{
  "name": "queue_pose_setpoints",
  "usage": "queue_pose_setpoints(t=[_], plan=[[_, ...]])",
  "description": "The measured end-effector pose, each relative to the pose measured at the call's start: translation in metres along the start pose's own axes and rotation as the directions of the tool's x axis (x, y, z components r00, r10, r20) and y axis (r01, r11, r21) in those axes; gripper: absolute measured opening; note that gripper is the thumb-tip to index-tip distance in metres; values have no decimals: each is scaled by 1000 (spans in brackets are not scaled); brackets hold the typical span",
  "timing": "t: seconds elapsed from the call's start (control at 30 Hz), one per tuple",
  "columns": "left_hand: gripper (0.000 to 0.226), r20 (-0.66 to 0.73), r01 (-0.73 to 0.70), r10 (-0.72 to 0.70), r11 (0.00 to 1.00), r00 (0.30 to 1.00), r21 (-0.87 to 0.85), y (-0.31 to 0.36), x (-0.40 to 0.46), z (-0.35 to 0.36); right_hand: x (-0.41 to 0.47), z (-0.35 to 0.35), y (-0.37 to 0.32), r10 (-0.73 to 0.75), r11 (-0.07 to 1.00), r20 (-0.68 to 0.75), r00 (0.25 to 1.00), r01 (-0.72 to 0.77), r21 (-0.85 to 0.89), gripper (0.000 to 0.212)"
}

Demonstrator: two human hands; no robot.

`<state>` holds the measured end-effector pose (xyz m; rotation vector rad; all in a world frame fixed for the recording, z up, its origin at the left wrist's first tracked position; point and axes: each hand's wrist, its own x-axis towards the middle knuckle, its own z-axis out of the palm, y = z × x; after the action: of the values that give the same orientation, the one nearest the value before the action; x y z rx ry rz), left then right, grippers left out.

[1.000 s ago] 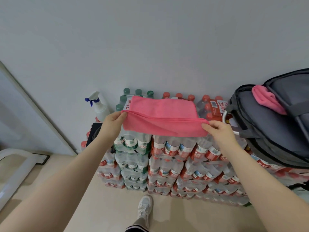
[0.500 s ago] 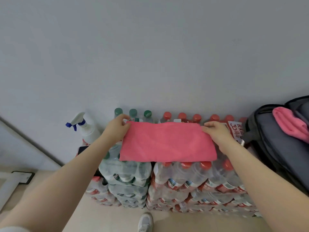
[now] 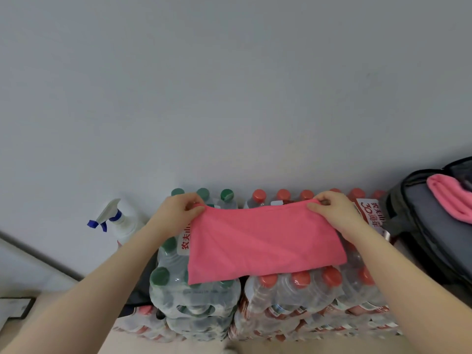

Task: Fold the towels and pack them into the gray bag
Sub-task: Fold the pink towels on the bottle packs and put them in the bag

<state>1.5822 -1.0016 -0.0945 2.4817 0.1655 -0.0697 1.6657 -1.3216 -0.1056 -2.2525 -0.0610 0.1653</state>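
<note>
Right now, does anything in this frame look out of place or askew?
Nothing damaged or spilled. Only oddity: the pink towel is being folded on stacked water bottle packs, its top edge sagging between left hand and right hand.

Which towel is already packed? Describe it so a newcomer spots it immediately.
Start at the gray bag on the far right, beside the stacked water bottles. The folded pink towel pokes out of its open top. Unlike the pink towel spread over the bottles, no hand touches it.
</note>
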Motion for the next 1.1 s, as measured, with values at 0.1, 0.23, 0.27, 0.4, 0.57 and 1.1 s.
queue_pose_setpoints(t=[0.1,0.23,0.27,0.4,0.57,1.1], plan=[[7,42,-27,20,988,999,152,-6,6,8,2,5,2,3,998,5,1000,-3,-58,5],[10,33,-78,72,970,997,232,-6,7,13,2,4,4,-7,995,33,999,10,-97,11],[13,27,-83,79,970,997,228,-5,6,13,3,4,4,-7,995,34,999,10,-98,13],[27,31,-59,54,973,998,224,-7,5,11,5,8,3,16,986,43,999,-9,-165,9],[14,117,-41,10,963,993,266,-1,6,7,9,18,5,26,971,38,999,-17,-238,22],[94,137,-316,285,851,949,420,14,7,63,-20,93,-56,-338,651,409,848,524,-549,61]])
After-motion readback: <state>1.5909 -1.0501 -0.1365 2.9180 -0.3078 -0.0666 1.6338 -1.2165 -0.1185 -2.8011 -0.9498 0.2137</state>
